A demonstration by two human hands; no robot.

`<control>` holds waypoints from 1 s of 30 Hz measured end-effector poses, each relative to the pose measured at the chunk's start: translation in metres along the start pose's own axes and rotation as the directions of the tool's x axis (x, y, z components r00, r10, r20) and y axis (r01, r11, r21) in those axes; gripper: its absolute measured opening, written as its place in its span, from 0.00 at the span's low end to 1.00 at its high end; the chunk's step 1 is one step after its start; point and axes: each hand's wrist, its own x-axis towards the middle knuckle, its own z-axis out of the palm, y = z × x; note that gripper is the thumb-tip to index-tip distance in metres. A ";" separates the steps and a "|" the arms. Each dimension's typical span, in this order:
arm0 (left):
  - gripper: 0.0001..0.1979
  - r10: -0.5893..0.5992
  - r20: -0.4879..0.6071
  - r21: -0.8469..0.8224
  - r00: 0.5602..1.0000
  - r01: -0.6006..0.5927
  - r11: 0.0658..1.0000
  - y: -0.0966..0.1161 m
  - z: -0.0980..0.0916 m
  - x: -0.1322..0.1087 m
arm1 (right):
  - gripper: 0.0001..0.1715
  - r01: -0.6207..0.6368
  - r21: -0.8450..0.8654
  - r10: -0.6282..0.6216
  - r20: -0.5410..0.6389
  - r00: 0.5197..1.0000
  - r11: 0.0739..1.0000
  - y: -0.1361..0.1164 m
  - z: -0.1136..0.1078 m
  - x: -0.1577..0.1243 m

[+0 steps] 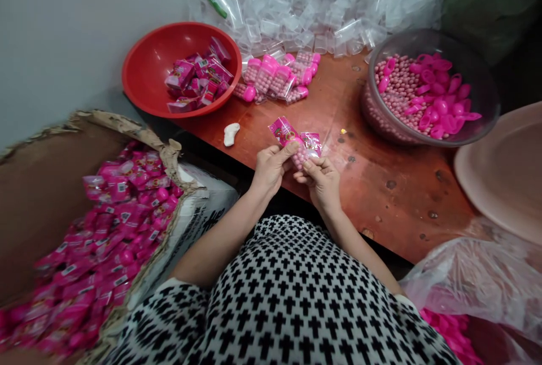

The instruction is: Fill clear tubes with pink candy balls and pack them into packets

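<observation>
Just above the table's front edge, both hands meet on a small clear tube of pink beads (300, 157). My left hand (269, 172) is closed on it, thumb pressed near its upper end. My right hand (323, 182) pinches its lower end between thumb and fingers. A pink printed wrapper (281, 129) sticks out beyond the left thumb, and a second printed piece (312, 143) shows behind the right fingers. Whether the two pieces are joined is hidden. Beyond the hands lies a pile of bead-filled tubes with pink caps (275, 77).
A red bowl (144, 71) of wrapped packs stands back left; a grey bowl (486, 111) holds beads and pink scoop-like pieces. Many clear tubes (296, 3) are heaped behind. A carton (38, 167) of pink packs is left, a pale basin (508, 167) right. A white scrap (231, 134) lies near.
</observation>
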 end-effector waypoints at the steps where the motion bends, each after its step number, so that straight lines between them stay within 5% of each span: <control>1: 0.21 0.001 -0.009 -0.002 1.000 -0.001 1.000 0.000 0.001 0.000 | 0.27 0.024 -0.014 -0.024 0.003 1.000 1.000 -0.001 0.001 -0.001; 5: 0.18 -0.044 0.026 -0.030 0.999 0.045 0.999 0.000 0.004 0.000 | 0.26 0.120 -0.033 -0.121 -0.002 0.993 0.992 -0.005 0.004 -0.006; 11: 0.19 -0.178 0.241 0.037 0.954 0.174 0.984 -0.006 -0.006 -0.002 | 0.27 0.014 0.128 -0.011 -0.025 1.000 0.992 -0.007 0.003 -0.003; 14: 0.19 -0.185 0.253 0.028 0.950 0.184 0.982 -0.007 -0.011 -0.004 | 0.28 0.048 0.110 -0.045 -0.030 0.999 0.993 -0.006 -0.001 0.002; 20: 0.18 -0.181 0.359 0.142 0.916 0.138 0.980 0.001 -0.020 -0.018 | 0.30 0.028 -0.107 0.002 0.271 0.963 0.994 -0.010 0.000 0.015; 22: 0.17 -0.062 0.272 0.108 0.960 0.034 0.994 0.014 -0.029 -0.030 | 0.31 0.012 -0.155 0.045 0.361 0.932 0.988 -0.015 0.006 0.014; 24: 0.17 0.180 0.103 0.039 0.978 -0.185 0.982 0.035 -0.045 -0.044 | 0.31 0.012 -0.172 0.058 0.395 0.917 0.985 -0.022 0.009 0.011; 26: 0.23 0.446 -0.087 0.007 0.891 -0.447 0.895 0.059 -0.066 -0.056 | 0.28 0.056 -0.176 0.009 0.349 0.937 0.983 -0.032 0.004 0.009; 28: 0.37 0.524 -0.186 0.052 0.831 -0.524 0.850 0.076 -0.085 -0.058 | 0.25 0.125 -0.201 -0.076 0.235 0.969 0.972 -0.042 -0.009 0.011; 30: 0.37 0.551 -0.227 0.153 0.803 -0.529 0.834 0.075 -0.093 -0.047 | 0.25 0.172 -0.250 -0.146 0.122 0.982 0.953 -0.050 -0.025 0.016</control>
